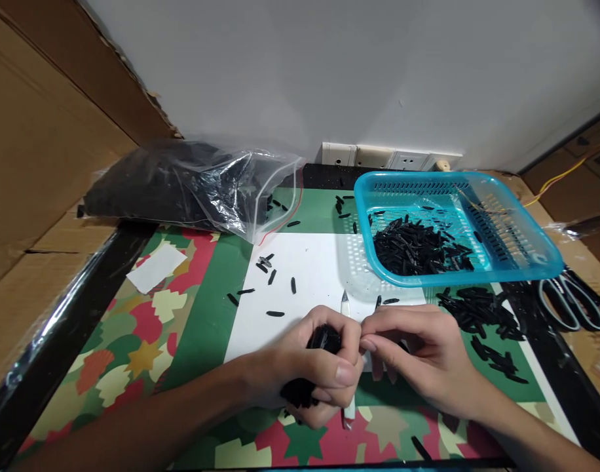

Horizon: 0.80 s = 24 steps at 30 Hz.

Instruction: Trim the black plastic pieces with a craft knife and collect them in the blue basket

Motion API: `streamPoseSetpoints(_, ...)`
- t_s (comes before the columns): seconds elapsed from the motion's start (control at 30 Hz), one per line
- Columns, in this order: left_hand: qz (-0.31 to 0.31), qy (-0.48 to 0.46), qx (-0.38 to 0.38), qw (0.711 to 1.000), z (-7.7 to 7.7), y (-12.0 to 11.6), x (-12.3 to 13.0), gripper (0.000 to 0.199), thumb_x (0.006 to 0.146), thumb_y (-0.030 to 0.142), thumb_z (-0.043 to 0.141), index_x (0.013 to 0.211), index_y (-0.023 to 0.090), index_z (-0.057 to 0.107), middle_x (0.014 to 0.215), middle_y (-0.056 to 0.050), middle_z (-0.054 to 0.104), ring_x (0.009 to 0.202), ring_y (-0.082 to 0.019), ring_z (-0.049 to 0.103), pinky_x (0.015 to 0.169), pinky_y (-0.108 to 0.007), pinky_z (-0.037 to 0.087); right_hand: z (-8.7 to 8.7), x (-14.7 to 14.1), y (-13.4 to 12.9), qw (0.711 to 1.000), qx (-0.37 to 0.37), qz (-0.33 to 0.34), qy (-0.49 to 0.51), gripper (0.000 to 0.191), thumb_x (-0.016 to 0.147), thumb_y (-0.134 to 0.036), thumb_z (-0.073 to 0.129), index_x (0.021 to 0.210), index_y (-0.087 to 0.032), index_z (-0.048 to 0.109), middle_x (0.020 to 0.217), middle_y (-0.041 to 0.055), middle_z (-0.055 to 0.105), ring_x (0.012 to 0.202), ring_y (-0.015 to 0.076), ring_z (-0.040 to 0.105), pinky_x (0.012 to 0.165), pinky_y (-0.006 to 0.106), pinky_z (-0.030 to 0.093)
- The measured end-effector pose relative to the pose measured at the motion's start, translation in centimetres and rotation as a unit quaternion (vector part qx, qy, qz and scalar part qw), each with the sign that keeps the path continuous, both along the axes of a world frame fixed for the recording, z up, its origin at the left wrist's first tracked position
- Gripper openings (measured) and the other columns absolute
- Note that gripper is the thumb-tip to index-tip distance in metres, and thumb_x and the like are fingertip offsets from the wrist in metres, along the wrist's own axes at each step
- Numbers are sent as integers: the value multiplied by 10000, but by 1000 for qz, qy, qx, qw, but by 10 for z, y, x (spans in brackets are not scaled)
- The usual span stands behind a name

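Note:
My left hand (pixel 324 367) is closed around a bunch of small black elongated pieces (pixel 324 337), some showing above and below the fingers. Beside it, my right hand (pixel 418 347) has thumb and forefinger pinched together, touching the left fingertips; what lies in the pinch is hidden. Under the left hand lies a white pen-shaped tool (pixel 346 305) with a grey pointed tip, its middle covered. Several loose black pieces (pixel 275 313) are scattered on a white sheet (pixel 319 262) ahead of the hands. To the right of my right hand rests a heap of similar black pieces (pixel 477 311).
A blue plastic basket (pixel 457 282) holding many black pieces stands at the back right. Scissors (pixel 570 301) lie beside it. A clear zip bag (pixel 192 190) full of black material sits back left, near a small white paper (pixel 156 267). Cardboard (pixel 49 98) walls the left side.

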State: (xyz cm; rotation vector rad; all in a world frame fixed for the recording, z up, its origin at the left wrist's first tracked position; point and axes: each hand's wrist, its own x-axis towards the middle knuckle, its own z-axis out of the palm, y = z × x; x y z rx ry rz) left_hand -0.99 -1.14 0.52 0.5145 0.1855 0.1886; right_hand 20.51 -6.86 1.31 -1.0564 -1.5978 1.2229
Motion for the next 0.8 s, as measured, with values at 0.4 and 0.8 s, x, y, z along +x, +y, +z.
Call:
streamPoseSetpoints(0.4,-13,5,-3,1000,3,0,0,301,876,252,794,735,193,535,552,72,482,371,-51,400,334,-140,349,-1,-4,1,1000,-19,9,15,148,1031,-208,711,1085,-259,839,770,-24,759,628,93,663,625,187,516)
streamPoseSetpoints(0.8,34,-10,-61,998,5,4,-1,254,888,242,686,713,202,507,544,73,447,313,-43,276,295,-145,272,-3,3,0,990,59,-125,1,70,1017,-180,704,1000,-217,761,783,-13,746,556,91,652,535,185,517)
